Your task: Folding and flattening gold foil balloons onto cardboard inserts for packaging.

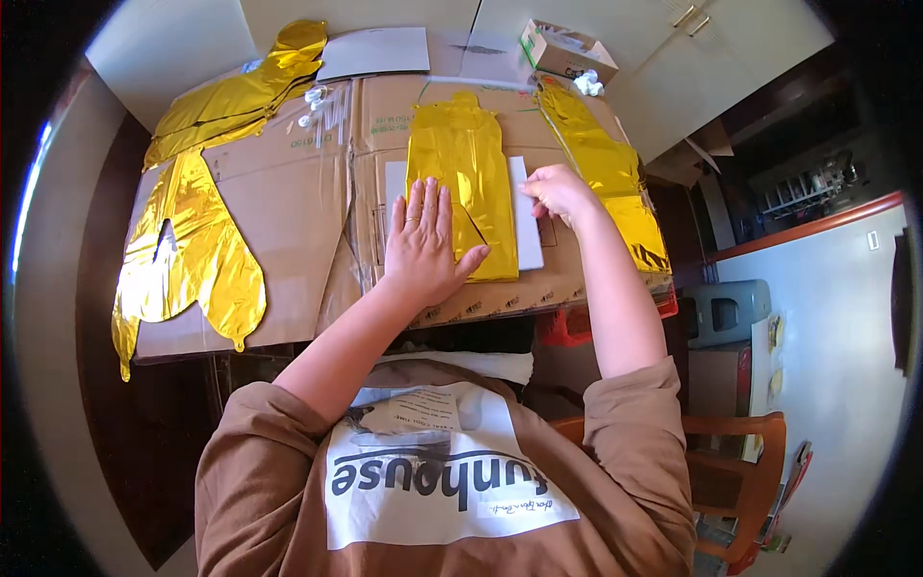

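Note:
A flat, uninflated gold foil balloon [457, 154] lies folded into a long shape over a white board [528, 231], whose edges show on both sides. My left hand [423, 240] presses flat on the balloon's near left part, fingers stretched out and thumb apart. At the board's right edge my right hand [562, 192] has its fingers closed in a pinch on the board. Its fingertips are partly hidden.
Flattened cardboard [288, 202] covers the table. More gold foil balloons lie at the left [197, 250], far left [240, 96] and right [601, 163]. A white sheet [375, 52] and a small box [567, 50] are at the back. A wooden chair [740, 462] stands at right.

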`<move>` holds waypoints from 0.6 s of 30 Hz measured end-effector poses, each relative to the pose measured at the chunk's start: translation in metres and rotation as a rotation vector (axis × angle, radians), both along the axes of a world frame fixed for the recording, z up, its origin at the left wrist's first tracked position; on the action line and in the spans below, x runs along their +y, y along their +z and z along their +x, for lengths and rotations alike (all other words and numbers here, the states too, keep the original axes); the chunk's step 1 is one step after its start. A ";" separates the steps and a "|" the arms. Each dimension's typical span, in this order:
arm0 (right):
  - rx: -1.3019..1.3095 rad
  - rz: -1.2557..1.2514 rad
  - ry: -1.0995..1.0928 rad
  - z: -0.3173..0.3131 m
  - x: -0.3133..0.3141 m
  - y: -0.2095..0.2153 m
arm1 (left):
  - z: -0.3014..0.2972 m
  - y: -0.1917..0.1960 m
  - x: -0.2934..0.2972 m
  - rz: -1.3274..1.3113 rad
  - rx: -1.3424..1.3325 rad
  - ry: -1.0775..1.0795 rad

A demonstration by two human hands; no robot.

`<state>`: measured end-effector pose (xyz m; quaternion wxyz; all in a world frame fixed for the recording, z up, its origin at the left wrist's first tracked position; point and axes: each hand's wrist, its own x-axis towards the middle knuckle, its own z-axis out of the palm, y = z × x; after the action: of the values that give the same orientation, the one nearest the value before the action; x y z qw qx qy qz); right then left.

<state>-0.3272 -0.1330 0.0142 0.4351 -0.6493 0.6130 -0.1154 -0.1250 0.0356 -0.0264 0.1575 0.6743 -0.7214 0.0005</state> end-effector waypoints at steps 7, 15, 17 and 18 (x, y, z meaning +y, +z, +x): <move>0.319 -0.354 -0.314 -0.065 -0.076 0.000 | -0.005 -0.002 -0.001 -0.009 0.008 -0.025; -0.007 -1.036 -0.552 -0.128 0.045 0.134 | 0.001 -0.004 0.002 0.010 -0.003 0.012; -0.200 -0.737 -0.391 -0.201 0.096 0.149 | -0.006 -0.001 0.000 0.013 0.017 -0.023; -0.261 -0.536 -0.341 -0.212 0.112 0.137 | -0.003 -0.001 0.002 0.019 0.001 -0.001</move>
<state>-0.5391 -0.0207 0.1508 0.2982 -0.6083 0.6000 -0.4254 -0.1277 0.0375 -0.0270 0.1516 0.6753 -0.7218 -0.0068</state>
